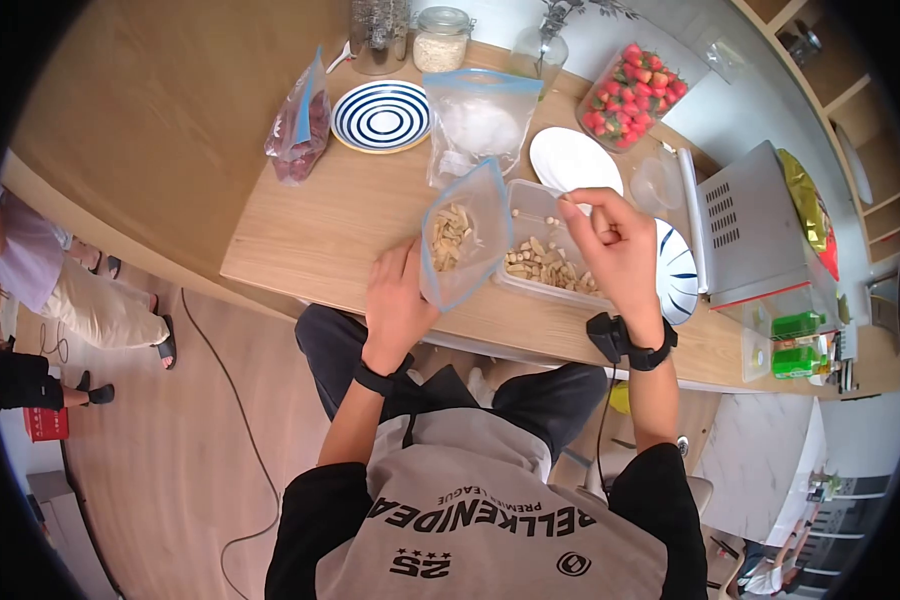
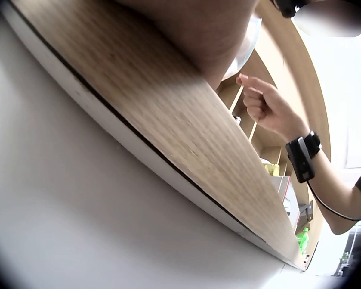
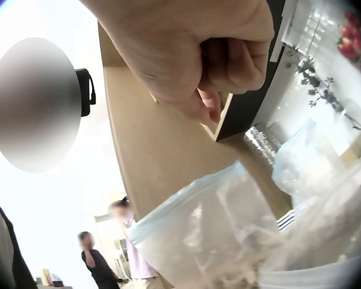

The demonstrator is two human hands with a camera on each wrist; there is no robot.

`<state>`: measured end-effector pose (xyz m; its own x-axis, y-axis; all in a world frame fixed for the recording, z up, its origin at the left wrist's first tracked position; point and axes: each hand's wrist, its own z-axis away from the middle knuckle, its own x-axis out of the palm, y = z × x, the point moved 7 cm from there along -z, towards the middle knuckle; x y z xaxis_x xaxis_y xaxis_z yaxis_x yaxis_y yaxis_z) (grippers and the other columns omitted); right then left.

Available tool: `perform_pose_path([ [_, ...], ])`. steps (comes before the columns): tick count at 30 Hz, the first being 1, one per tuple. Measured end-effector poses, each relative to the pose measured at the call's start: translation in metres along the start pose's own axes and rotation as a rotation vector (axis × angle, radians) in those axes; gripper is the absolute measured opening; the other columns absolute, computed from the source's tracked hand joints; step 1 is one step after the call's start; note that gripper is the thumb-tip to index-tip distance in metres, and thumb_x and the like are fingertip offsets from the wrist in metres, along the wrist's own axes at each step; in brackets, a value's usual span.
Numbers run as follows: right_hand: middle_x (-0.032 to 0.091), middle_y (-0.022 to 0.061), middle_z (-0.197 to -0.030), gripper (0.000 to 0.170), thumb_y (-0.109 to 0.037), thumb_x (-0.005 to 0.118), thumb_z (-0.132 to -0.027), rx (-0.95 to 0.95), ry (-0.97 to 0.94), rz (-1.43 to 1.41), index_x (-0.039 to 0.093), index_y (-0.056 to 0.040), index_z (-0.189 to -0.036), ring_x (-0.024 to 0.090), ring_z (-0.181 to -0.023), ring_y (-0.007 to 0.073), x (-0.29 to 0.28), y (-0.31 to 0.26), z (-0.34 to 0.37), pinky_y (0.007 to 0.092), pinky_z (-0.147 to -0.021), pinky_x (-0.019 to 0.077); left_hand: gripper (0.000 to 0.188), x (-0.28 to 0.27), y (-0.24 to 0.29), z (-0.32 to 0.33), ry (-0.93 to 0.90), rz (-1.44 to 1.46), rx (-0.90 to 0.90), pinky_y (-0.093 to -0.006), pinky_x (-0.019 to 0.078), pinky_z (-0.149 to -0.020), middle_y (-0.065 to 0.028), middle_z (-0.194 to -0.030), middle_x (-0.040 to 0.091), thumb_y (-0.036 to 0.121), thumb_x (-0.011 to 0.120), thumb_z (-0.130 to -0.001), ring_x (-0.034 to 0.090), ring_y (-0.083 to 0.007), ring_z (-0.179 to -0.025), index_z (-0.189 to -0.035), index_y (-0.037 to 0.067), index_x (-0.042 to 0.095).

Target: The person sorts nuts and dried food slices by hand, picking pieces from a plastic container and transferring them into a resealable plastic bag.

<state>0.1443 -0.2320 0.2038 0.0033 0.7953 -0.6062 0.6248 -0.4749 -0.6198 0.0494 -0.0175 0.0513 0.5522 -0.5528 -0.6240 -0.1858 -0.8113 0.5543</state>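
Note:
My left hand (image 1: pixel 402 290) grips the lower left side of an upright clear zip bag (image 1: pixel 475 270) with a blue-edged mouth. The bag stands open, with pale tan dried pieces (image 1: pixel 451 238) inside. Just right of it, a clear plastic box (image 1: pixel 526 196) holds more such pieces (image 1: pixel 550 265). Above the box is my right hand (image 1: pixel 618 240), its thumb and forefinger tips together and the other fingers curled. No piece shows between those fingertips (image 2: pixel 241 79). In the right wrist view the zip bag (image 3: pixel 204 223) stands below that hand.
Behind the box lie a white plate (image 1: pixel 575 160) and another zip bag (image 1: pixel 478 125) of white contents. A blue-ringed plate (image 1: pixel 382 115), a bag of dark red contents (image 1: pixel 300 135) and a strawberry tub (image 1: pixel 635 95) stand further back. A blue-striped plate (image 1: pixel 676 270) lies right of the box.

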Motion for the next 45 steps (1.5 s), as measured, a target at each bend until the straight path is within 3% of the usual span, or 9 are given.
perform_pose_path([
  [5,0.029,0.0015,-0.057,0.014,-0.015,0.075,-0.098,0.182,-0.146,0.141,0.076,-0.0011,-0.101,0.028,-0.054,0.0089,-0.017,0.080,0.018,0.0301,-0.050,0.0283,0.060,0.004,-0.004,0.002,-0.017,-0.015,-0.015,-0.0475,0.0484,-0.099,-0.0179,-0.121,0.066,0.016,0.081,-0.078,0.061,-0.0382,-0.112,-0.132,0.000,0.062],
  [9,0.053,0.0140,-0.058,0.020,-0.018,0.072,-0.097,0.195,-0.203,0.279,0.076,0.0003,-0.103,0.051,-0.050,0.0232,-0.017,0.113,0.033,0.0363,-0.054,0.0425,0.059,0.003,-0.002,0.001,-0.013,-0.012,-0.024,-0.0473,0.0482,-0.099,-0.0182,-0.121,0.066,0.020,0.081,-0.080,0.061,-0.0381,-0.114,-0.131,-0.001,0.062],
  [10,0.045,0.0090,-0.059,0.021,-0.017,0.071,-0.099,0.195,-0.235,0.281,0.074,0.0028,-0.105,0.039,-0.054,0.0141,-0.014,0.118,0.035,0.0327,-0.053,0.0345,0.059,0.004,-0.001,0.001,-0.016,-0.011,-0.021,-0.0473,0.0482,-0.099,-0.0182,-0.121,0.066,0.020,0.081,-0.080,0.061,-0.0381,-0.114,-0.131,-0.001,0.062],
  [14,0.052,0.0125,-0.061,0.019,-0.014,0.071,-0.097,0.207,-0.287,0.266,0.074,0.0029,-0.106,0.045,-0.054,0.0187,-0.007,0.127,0.033,0.0353,-0.054,0.0387,0.053,0.000,0.001,0.000,0.036,0.013,0.004,-0.0502,0.0498,-0.092,-0.0214,-0.118,0.065,0.017,0.083,-0.077,0.062,-0.0440,-0.107,-0.125,0.002,0.066],
  [17,0.065,0.0186,-0.074,0.019,-0.010,0.071,-0.095,0.150,-0.376,0.283,0.074,0.0032,-0.108,0.061,-0.063,0.0279,0.001,0.134,0.035,0.0382,-0.064,0.0500,0.052,0.003,-0.002,-0.001,0.020,0.012,-0.007,-0.0499,0.0498,-0.091,-0.0212,-0.117,0.066,0.017,0.084,-0.077,0.062,-0.0435,-0.107,-0.124,0.001,0.065],
  [19,0.072,0.0221,-0.093,0.020,-0.008,0.070,-0.093,0.058,-0.360,0.330,0.073,0.0029,-0.109,0.070,-0.084,0.0360,0.005,0.129,0.036,0.0410,-0.082,0.0563,0.052,0.003,-0.001,-0.001,0.020,0.011,-0.003,-0.0498,0.0497,-0.091,-0.0211,-0.117,0.066,0.017,0.084,-0.077,0.063,-0.0432,-0.107,-0.124,0.001,0.065],
  [22,0.073,0.0212,-0.108,0.025,-0.007,0.071,-0.091,0.002,-0.466,0.313,0.073,0.0002,-0.115,0.069,-0.105,0.0383,0.014,0.121,0.036,0.0421,-0.096,0.0544,0.052,0.003,-0.001,-0.001,0.026,0.017,0.002,-0.0498,0.0500,-0.091,-0.0206,-0.114,0.067,0.016,0.083,-0.078,0.063,-0.0428,-0.106,-0.124,0.001,0.065],
  [28,0.067,0.0203,-0.125,0.041,-0.003,0.071,-0.086,-0.093,-0.668,0.255,0.068,-0.0032,-0.127,0.062,-0.119,0.0395,0.048,0.111,0.037,0.0424,-0.103,0.0510,0.050,0.003,-0.001,0.000,0.038,0.020,-0.001,-0.0498,0.0504,-0.090,-0.0198,-0.110,0.068,0.014,0.082,-0.077,0.064,-0.0429,-0.103,-0.122,0.001,0.066],
  [45,0.072,0.0194,-0.092,0.022,0.002,0.067,-0.089,-0.135,-0.525,0.230,0.073,-0.0005,-0.109,0.069,-0.079,0.0391,0.065,0.123,0.025,0.0428,-0.073,0.0562,0.055,0.001,-0.002,0.001,0.026,0.017,0.004,-0.0499,0.0498,-0.094,-0.0198,-0.118,0.064,0.018,0.085,-0.076,0.061,-0.0428,-0.110,-0.125,0.001,0.066],
])
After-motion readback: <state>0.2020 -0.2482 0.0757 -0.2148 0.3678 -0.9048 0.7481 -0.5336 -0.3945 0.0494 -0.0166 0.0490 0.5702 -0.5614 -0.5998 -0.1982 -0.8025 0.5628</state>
